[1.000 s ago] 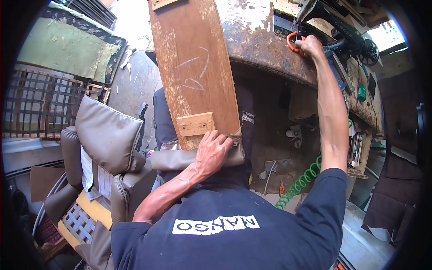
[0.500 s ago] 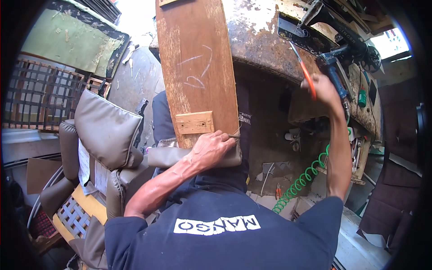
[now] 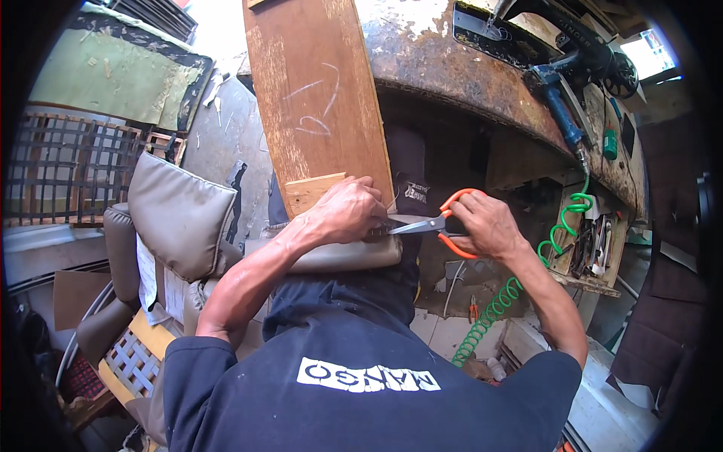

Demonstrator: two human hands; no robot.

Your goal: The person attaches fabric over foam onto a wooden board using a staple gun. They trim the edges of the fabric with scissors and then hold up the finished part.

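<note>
A long wooden board (image 3: 324,113) with chalk marks lies across my lap, a small wood block (image 3: 305,192) fixed near its close end. Grey-brown upholstery cover (image 3: 331,258) wraps a padded roll at that end. My left hand (image 3: 348,209) is closed on the cover's edge, its fingertips partly hidden. From the right, my right hand (image 3: 488,227) grips orange-handled scissors (image 3: 456,197) by their loops. The scissor blades are spread and reach the cover's edge beside my left fingers.
A worn workbench (image 3: 452,75) with a black sewing machine (image 3: 587,45) and a blue air tool (image 3: 561,113) stands at the far right. A green coiled hose (image 3: 493,309) hangs from it. On the left is a grey-brown padded chair (image 3: 181,215); pliers (image 3: 473,309) lie on the floor.
My right hand has brought the scissors from above the workbench's edge down and left to the cover, and their blades have spread. The board and my left hand have shifted slightly left.
</note>
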